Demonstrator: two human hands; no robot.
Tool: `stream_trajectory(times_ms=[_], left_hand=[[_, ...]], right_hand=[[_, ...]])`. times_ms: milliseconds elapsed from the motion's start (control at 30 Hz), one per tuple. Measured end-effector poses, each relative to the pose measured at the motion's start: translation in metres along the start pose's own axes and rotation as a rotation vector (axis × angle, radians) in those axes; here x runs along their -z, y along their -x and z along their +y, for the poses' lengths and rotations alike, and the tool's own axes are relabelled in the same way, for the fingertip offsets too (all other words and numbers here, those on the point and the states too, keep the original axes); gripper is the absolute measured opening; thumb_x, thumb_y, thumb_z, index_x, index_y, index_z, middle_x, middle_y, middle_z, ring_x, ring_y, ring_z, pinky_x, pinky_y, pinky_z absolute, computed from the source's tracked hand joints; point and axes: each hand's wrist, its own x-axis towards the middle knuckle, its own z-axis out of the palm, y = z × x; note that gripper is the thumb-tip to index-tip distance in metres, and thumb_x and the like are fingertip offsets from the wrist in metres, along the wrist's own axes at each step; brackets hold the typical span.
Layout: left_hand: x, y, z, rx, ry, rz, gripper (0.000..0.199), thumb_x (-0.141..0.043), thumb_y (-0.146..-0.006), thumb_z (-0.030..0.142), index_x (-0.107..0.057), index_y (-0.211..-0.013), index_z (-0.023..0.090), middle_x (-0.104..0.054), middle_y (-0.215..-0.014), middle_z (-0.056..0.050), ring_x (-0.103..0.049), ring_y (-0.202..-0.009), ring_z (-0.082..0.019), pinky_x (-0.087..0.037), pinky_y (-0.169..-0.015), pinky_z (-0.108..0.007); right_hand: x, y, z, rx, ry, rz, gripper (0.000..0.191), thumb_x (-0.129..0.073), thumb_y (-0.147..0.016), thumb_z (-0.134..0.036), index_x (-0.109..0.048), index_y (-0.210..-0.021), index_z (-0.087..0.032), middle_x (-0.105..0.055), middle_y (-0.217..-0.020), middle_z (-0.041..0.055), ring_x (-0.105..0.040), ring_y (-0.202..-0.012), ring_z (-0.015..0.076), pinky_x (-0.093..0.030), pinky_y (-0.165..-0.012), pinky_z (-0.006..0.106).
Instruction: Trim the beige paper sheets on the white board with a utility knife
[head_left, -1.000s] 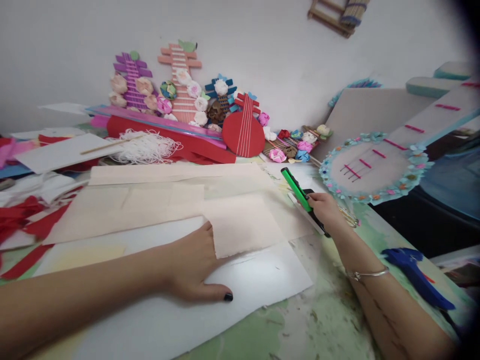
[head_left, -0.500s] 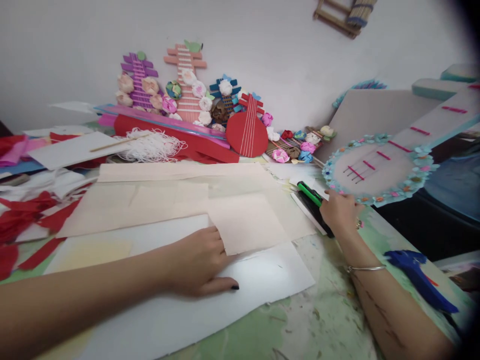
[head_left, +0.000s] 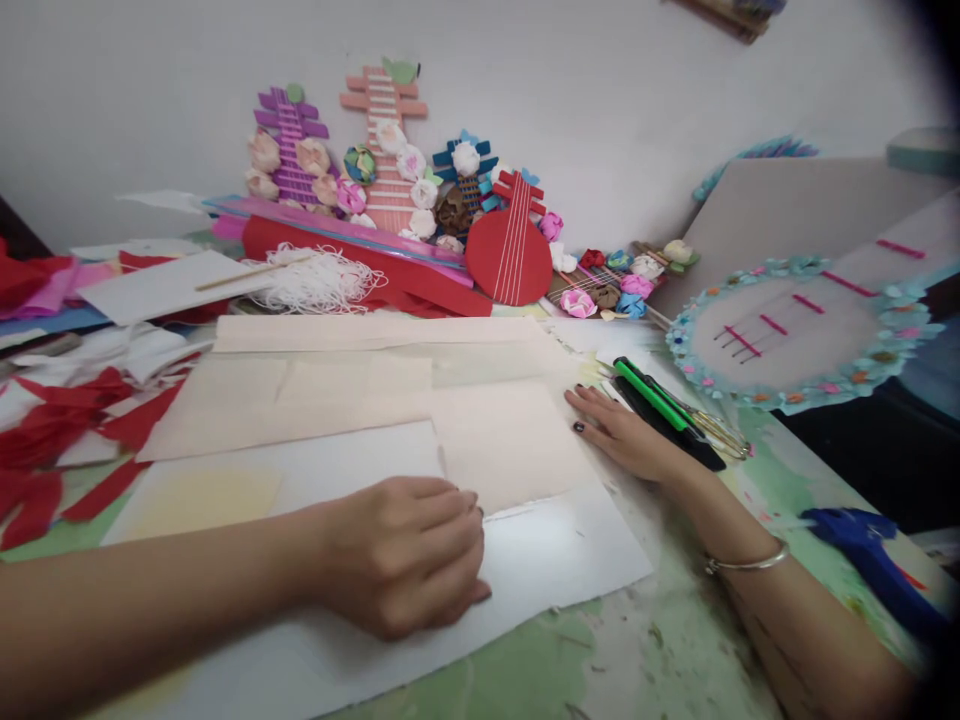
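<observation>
A: Right hand is off the green knife, now at the right edge of the beige paper. Free?

B: Looks so: spread open, nothing visibly held.

A: Nearest stuff?

B: Bare table this side of the white board; left hand over the board, curled, by the paper's near corner. Can't tell if it grips.

A: Further out?

B: Paper overlaps the board; knife lies just beside the right hand, tightish there. Red lute crowds the back.

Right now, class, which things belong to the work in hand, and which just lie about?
Likely work: cream sheet, white board, both by left hand; perhaps green cutter.
Apparently lying about: white string, red scraps, blue tool, red lute model.
</observation>
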Motion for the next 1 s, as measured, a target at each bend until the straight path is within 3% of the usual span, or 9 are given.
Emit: stream_trajectory(times_ms=[67,133,267,400,567,767,900,1000], left_hand=[[0.001,-0.004,-0.007,-0.052,-0.107,0.046,0.016,-0.053,-0.093,0.022,-0.066,-0.097,0.016,-0.074,-0.092,-0.008,-0.069,-0.096,-0.022,-0.059,-0.083,-0.033],[0.001,-0.006,-0.014,0.037,-0.192,-0.035,0.023,-0.048,-0.095,0.021,-0.065,-0.106,0.01,-0.072,-0.106,-0.014,-0.065,-0.11,-0.028,-0.056,-0.092,-0.04],[-0.004,0.0,-0.027,0.307,-0.248,-0.326,0.053,-0.041,-0.098,0.042,-0.054,-0.13,0.002,-0.054,-0.137,-0.026,-0.045,-0.132,-0.042,-0.04,-0.106,-0.059],[-0.011,0.009,-0.033,0.423,-0.156,-0.434,0.066,-0.031,-0.099,0.055,-0.043,-0.142,0.007,-0.042,-0.149,-0.023,-0.034,-0.14,-0.041,-0.03,-0.111,-0.058],[-0.013,0.011,-0.034,0.446,-0.091,-0.456,0.068,-0.028,-0.099,0.057,-0.039,-0.145,0.01,-0.035,-0.153,-0.021,-0.028,-0.144,-0.037,-0.022,-0.116,-0.055],[-0.011,0.01,-0.036,0.428,-0.079,-0.488,0.066,-0.029,-0.099,0.056,-0.035,-0.147,0.011,-0.032,-0.155,-0.02,-0.026,-0.146,-0.035,-0.017,-0.118,-0.055],[-0.012,0.011,-0.032,0.368,-0.06,-0.432,0.06,-0.032,-0.1,0.052,-0.038,-0.145,0.012,-0.036,-0.153,-0.019,-0.029,-0.145,-0.033,-0.02,-0.118,-0.052],[-0.004,0.007,-0.038,0.313,-0.051,-0.295,0.057,-0.031,-0.101,0.052,-0.042,-0.142,0.015,-0.044,-0.149,-0.016,-0.038,-0.14,-0.03,-0.026,-0.116,-0.048]], right_hand=[[0.004,0.002,0.002,-0.013,-0.024,-0.018,0.054,-0.041,-0.095,-0.039,-0.046,-0.145,-0.018,-0.037,-0.155,0.0146,-0.031,-0.146,0.0273,-0.025,-0.119,0.05],[0.005,0.002,0.004,-0.056,-0.103,0.038,0.048,-0.047,-0.092,-0.037,-0.055,-0.137,-0.02,-0.045,-0.151,0.0132,-0.037,-0.143,0.0278,-0.028,-0.118,0.049],[0.002,-0.001,0.008,-0.204,-0.268,0.239,0.042,-0.058,-0.085,-0.036,-0.06,-0.121,-0.015,-0.063,-0.128,0.0175,-0.057,-0.124,0.0314,-0.04,-0.108,0.051],[0.001,-0.005,0.015,-0.275,-0.379,0.348,0.048,-0.056,-0.084,-0.034,-0.051,-0.128,-0.016,-0.06,-0.131,0.0169,-0.064,-0.11,0.0267,-0.052,-0.094,0.043],[0.006,-0.006,0.018,-0.34,-0.495,0.407,0.049,-0.064,-0.077,-0.035,-0.056,-0.121,-0.016,-0.058,-0.135,0.0156,-0.067,-0.089,0.0204,-0.054,-0.088,0.039],[0.019,0.003,0.012,-0.422,-0.518,0.371,0.045,-0.067,-0.067,-0.025,-0.064,-0.111,-0.016,-0.066,-0.122,0.0108,-0.061,-0.072,0.0143,-0.053,-0.075,0.032],[0.033,0.009,0.006,-0.514,-0.472,0.288,0.045,-0.065,-0.064,-0.02,-0.069,-0.109,-0.017,-0.071,-0.091,0.0055,-0.059,-0.064,0.0155,-0.046,-0.059,0.026],[0.042,0.013,0.006,-0.57,-0.453,0.221,0.046,-0.063,-0.063,-0.02,-0.071,-0.108,-0.018,-0.066,-0.069,0.0015,-0.058,-0.058,0.0172,-0.041,-0.051,0.025]])
